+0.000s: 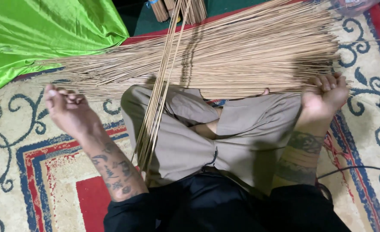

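A wide fan of thin brown sticks (224, 60) blocks the carpet (35, 172) ahead of the crossed legs (215, 133). A slim bundle of sticks (160, 103) slants across the lap. Green cloth (39, 34) fills the far left corner. Bare carpet lies open at the near left and the right edge.
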